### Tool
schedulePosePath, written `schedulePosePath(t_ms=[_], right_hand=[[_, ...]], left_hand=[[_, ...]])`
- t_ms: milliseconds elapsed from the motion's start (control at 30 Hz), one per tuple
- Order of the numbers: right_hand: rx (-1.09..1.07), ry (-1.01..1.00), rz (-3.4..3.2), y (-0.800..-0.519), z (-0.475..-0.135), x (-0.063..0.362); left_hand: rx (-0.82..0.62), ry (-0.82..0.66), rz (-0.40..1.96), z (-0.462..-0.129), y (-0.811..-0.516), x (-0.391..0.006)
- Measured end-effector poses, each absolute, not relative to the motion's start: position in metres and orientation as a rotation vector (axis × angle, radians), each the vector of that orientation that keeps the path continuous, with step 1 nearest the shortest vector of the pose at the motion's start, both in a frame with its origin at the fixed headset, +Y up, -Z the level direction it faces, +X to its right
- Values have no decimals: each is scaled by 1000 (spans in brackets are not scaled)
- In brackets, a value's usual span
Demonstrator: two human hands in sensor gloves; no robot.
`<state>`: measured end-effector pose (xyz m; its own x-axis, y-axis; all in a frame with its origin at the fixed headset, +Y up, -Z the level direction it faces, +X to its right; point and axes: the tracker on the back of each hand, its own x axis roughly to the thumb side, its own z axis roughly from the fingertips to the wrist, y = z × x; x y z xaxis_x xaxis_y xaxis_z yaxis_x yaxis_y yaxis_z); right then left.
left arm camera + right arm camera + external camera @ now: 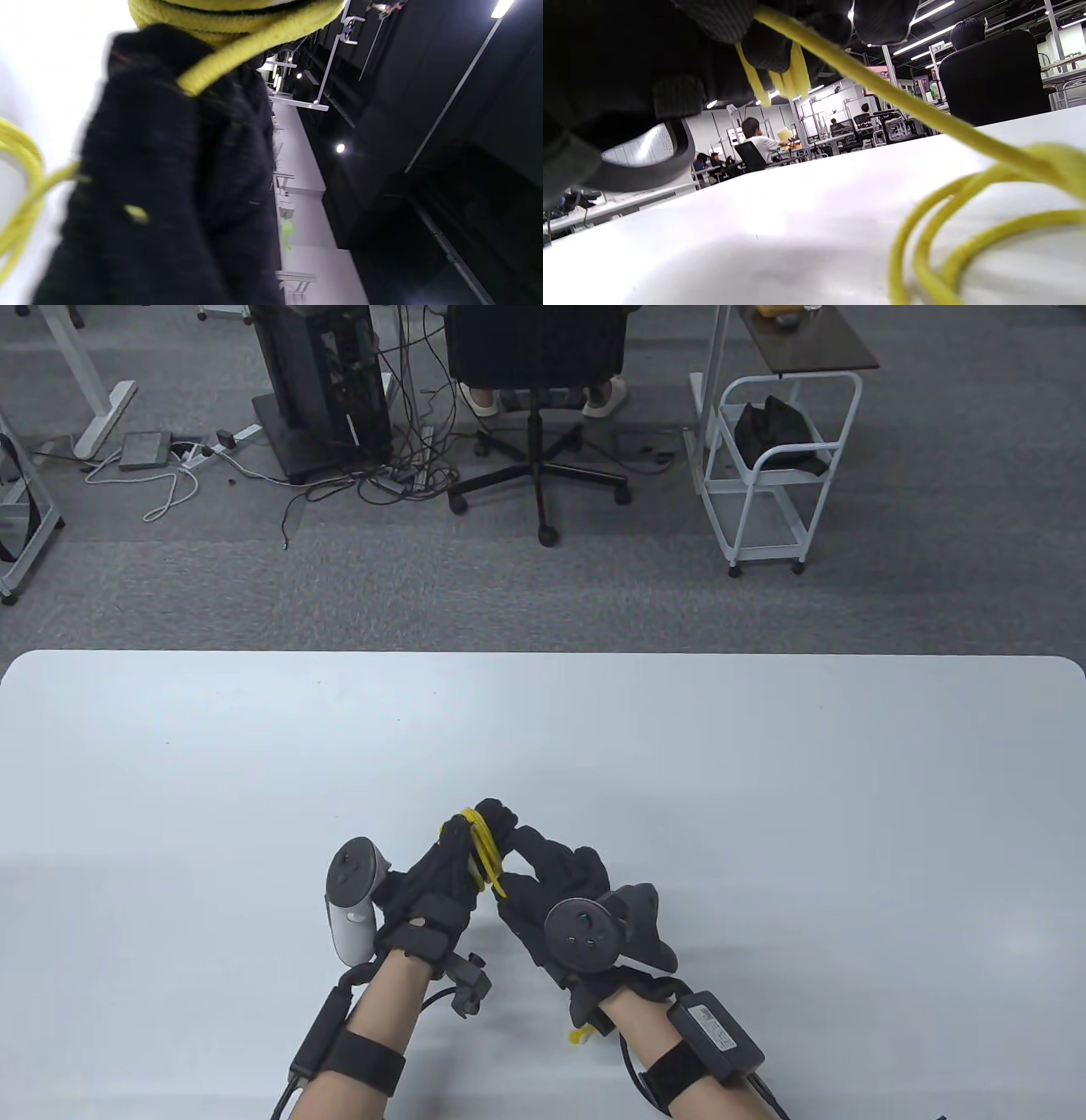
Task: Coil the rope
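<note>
A yellow rope (pixel 482 848) is wound in several turns around the fingers of my left hand (pixel 454 861), which is raised above the white table (pixel 764 780). My right hand (pixel 530 869) meets it from the right and grips the rope's strand beside the coil. In the left wrist view the turns (pixel 237 21) lie over the black glove and more rope (pixel 19 199) hangs at the left. In the right wrist view a taut strand (pixel 882 91) runs from the fingers down to loose loops (pixel 950 237) on the table. A short yellow end (pixel 579 1035) shows under my right wrist.
The table's far edge (pixel 543 655) runs across the middle of the table view. Beyond it on the floor stand an office chair (pixel 539 398), a white cart (pixel 776 475) and a computer tower (pixel 327 386) with cables.
</note>
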<state>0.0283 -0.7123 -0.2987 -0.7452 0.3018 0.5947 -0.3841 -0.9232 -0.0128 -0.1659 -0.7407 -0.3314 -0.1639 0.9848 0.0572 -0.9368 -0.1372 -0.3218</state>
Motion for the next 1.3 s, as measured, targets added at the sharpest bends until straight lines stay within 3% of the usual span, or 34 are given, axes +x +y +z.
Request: schedulePosePath(t_ms=[200, 400, 633, 833, 1067, 1300], right_hand=[[828, -208, 2639, -715, -299, 30], [822, -104, 2691, -725, -304, 31], [829, 35, 2727, -735, -311, 33], [758, 107, 2776, -740, -321, 47], [649, 19, 2797, -734, -329, 66], [526, -192, 2777, -720, -330, 82]], left_hand=[[-161, -366, 1725, -331, -740, -164], [-121, -393, 1767, -330, -736, -164], [-201, -471, 1914, -328, -733, -155], [-303, -562, 1877, -328, -732, -143], [-471, -613, 1691, -330, -736, -134], [-582, -591, 1541, -332, -741, -132]])
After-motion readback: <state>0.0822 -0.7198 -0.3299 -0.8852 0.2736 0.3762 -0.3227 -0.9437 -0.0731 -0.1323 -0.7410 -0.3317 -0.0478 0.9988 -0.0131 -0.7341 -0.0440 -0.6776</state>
